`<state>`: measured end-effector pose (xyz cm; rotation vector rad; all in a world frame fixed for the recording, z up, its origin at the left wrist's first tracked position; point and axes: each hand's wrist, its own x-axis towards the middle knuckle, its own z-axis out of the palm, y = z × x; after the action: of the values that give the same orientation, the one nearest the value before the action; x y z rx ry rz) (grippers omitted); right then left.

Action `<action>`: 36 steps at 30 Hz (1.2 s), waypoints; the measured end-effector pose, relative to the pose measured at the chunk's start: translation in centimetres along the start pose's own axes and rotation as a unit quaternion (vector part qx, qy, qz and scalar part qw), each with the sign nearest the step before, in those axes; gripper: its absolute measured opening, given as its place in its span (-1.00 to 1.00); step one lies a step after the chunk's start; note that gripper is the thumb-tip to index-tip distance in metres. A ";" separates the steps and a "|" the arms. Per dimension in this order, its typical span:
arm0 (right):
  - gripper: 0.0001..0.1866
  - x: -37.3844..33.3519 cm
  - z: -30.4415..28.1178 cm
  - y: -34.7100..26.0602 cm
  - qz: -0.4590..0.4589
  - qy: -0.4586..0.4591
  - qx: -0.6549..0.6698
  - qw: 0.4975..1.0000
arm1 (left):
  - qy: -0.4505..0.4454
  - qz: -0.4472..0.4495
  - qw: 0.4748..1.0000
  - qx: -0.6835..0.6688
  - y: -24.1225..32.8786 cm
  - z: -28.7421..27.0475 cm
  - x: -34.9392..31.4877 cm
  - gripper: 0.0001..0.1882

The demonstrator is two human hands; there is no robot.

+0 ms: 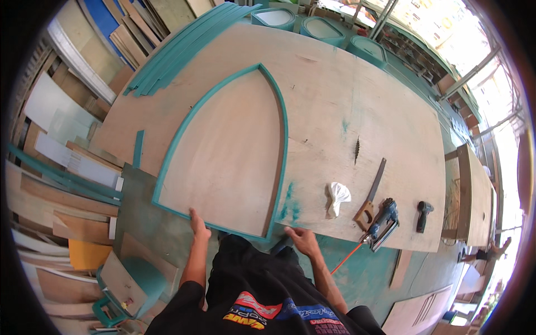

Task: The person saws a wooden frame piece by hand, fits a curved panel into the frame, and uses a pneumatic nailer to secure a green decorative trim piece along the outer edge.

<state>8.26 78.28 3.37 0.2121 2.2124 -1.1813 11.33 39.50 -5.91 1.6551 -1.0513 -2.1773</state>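
Note:
A pointed-arch panel with a raised teal rim lies on a large plywood table, its straight lower end sticking out past the near edge. My left hand is closed on that lower rim, left of its middle. Just right of the panel's lower right corner, my right hand is held by the table edge with its fingers curled. A dark shape sits beside those fingers; whether they grip it I cannot make out.
On the right of the plywood table lie a white cloth, a handsaw, a nail gun with an orange hose and a cordless driver. Teal strips are stacked far left. Several teal tubs stand behind.

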 end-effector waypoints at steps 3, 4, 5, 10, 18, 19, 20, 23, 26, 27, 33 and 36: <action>-0.37 2.5 9.5 2.2 -0.030 0.150 0.019 0.988 | -0.014 -0.056 0.993 0.103 1.0 -0.6 -1.0 -0.31; -0.39 2.4 10.5 -0.7 0.010 0.115 0.056 0.992 | -0.008 -0.033 0.996 0.084 0.9 -2.3 -1.0 -0.35; -0.41 2.5 11.4 -1.4 0.012 0.130 0.105 0.986 | -0.013 -0.018 0.998 0.060 0.2 -3.1 -1.2 -0.39; -0.55 0.9 15.5 -1.0 0.089 0.125 0.199 0.968 | -0.213 -0.157 0.948 0.177 5.4 -7.7 -0.9 -0.40; -0.39 -2.5 17.6 -5.2 0.126 0.132 0.132 0.974 | -0.369 -0.089 0.660 0.648 18.5 -11.7 3.2 -0.41; -0.36 -2.3 17.3 -5.6 0.125 0.151 0.143 0.970 | -0.308 -0.064 0.698 0.644 20.8 -10.4 3.0 -0.38; -0.32 -1.6 16.7 -6.2 0.121 0.171 0.155 0.965 | -0.244 -0.034 0.733 0.634 23.0 -8.7 3.1 -0.34; -0.24 1.7 15.8 -6.5 0.141 0.270 0.114 0.945 | -0.074 0.210 0.726 0.650 27.6 -3.4 6.1 -0.28; -0.23 3.9 16.7 -8.7 0.208 0.323 0.038 0.923 | -0.004 0.320 0.658 0.681 27.2 -2.5 13.8 -0.18; -0.24 3.9 16.8 -8.7 0.204 0.305 0.055 0.929 | 0.007 0.317 0.638 0.702 26.8 -2.2 16.0 -0.15; -0.28 3.7 18.5 -7.4 0.168 0.356 0.028 0.919 | -0.112 0.248 0.777 0.568 22.8 -4.2 18.2 -0.10; -0.27 1.3 19.5 -5.3 0.183 0.352 0.058 0.916 | -0.136 0.166 0.755 0.620 23.2 -4.6 16.2 -0.14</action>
<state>13.64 59.40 -1.74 1.2122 2.5178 -1.1287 4.23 11.81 -3.66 1.1866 -3.0067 -1.4247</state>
